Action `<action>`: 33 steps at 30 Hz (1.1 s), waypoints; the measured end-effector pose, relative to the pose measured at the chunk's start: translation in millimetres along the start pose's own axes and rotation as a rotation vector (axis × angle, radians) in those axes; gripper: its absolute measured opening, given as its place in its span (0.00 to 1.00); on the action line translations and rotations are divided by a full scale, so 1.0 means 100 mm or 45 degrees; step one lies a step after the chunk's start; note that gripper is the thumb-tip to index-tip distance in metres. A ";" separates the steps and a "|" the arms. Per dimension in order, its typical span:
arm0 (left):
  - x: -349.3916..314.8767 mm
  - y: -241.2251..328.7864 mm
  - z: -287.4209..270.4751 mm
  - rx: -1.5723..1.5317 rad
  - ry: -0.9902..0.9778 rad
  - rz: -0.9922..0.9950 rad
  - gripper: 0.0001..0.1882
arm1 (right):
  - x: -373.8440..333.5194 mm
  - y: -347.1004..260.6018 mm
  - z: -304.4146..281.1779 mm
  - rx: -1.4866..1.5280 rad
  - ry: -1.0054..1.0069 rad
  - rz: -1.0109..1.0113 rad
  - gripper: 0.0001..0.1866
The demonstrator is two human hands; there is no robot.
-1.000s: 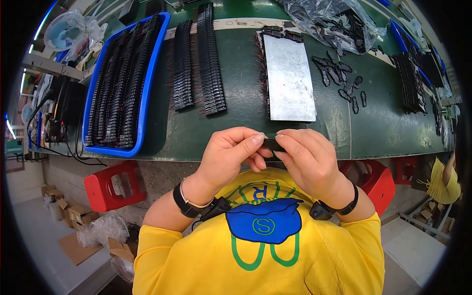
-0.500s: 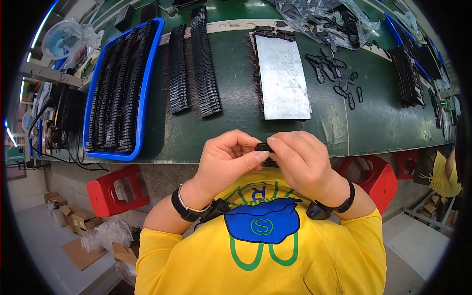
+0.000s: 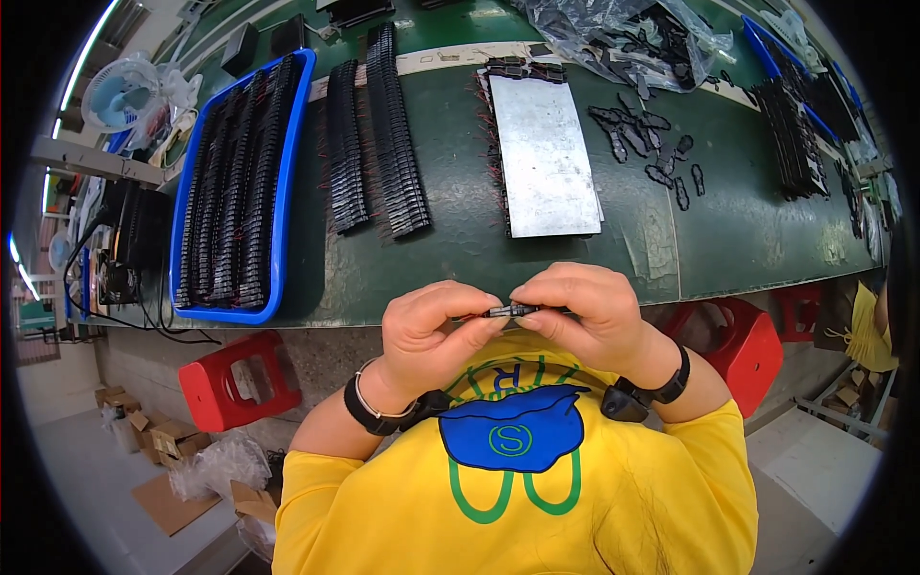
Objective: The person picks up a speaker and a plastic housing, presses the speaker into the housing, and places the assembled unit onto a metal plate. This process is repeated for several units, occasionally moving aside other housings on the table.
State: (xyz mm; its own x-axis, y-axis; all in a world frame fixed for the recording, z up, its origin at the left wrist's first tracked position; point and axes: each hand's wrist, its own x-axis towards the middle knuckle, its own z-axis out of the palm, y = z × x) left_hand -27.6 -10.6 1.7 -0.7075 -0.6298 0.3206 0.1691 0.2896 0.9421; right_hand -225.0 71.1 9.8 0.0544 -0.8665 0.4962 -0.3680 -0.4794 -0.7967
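A small dark plastic part (image 3: 508,310) is pinched between my two hands, just off the front edge of the table. My left hand (image 3: 431,324) grips its left end between thumb and fingertips. At its right end, my right hand (image 3: 582,305) is closed in a similar pinch. Fingers cover much of the part, so its full shape is hidden. Beyond the hands lies a flat silver metal plate (image 3: 546,158), with black parts and red wires along its left side and far end. Loose black link-shaped pieces (image 3: 644,134) are scattered right of the plate.
A blue tray (image 3: 276,278) at left holds rows of black parts. Two long rows of black parts (image 3: 393,144) lie beside it. A clear plastic bag (image 3: 623,43) sits at the back. Red stools (image 3: 216,388) stand below the table edge, and stacked black pieces (image 3: 791,139) at far right.
My hands have turned the small part, which now shows a lighter, greyish side. My left hand has shifted slightly left and down. The view has moved a little.
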 end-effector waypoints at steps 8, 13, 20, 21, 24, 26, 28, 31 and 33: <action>0.08 -0.01 0.00 0.261 -0.020 0.324 0.08 | 0.03 0.05 0.04 -0.082 0.054 -0.242 0.12; 0.01 -0.08 0.01 0.154 -0.024 0.126 0.09 | 0.03 0.06 0.06 -0.138 0.082 -0.285 0.12; 0.09 0.04 -0.03 0.098 -0.057 -0.031 0.15 | 0.01 0.05 0.07 -0.234 0.098 -0.268 0.12; 0.12 0.07 -0.05 0.182 -0.064 0.037 0.15 | 0.01 0.04 0.07 -0.265 0.099 -0.277 0.13; 0.15 0.12 -0.08 0.349 -0.078 0.173 0.16 | 0.01 0.03 0.09 -0.268 0.092 -0.289 0.13; 0.15 0.11 -0.12 0.421 -0.123 0.184 0.14 | 0.01 0.02 0.10 -0.270 0.089 -0.298 0.13; 0.14 0.12 -0.12 0.457 -0.146 0.189 0.13 | 0.00 0.02 0.11 -0.256 0.089 -0.266 0.14; 0.10 0.13 -0.10 0.406 -0.053 0.060 0.11 | -0.01 0.02 0.12 -0.230 0.079 -0.216 0.14; 0.09 0.12 -0.08 0.418 -0.044 0.086 0.10 | -0.01 0.02 0.12 -0.197 0.063 -0.147 0.14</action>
State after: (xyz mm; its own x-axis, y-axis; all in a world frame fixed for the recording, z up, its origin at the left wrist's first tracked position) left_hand -26.4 -18.8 16.3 -0.7258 -0.5783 0.3725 -0.0099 0.5502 0.8350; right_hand -214.9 69.2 3.2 0.0605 -0.7973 0.6005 -0.5006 -0.5447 -0.6728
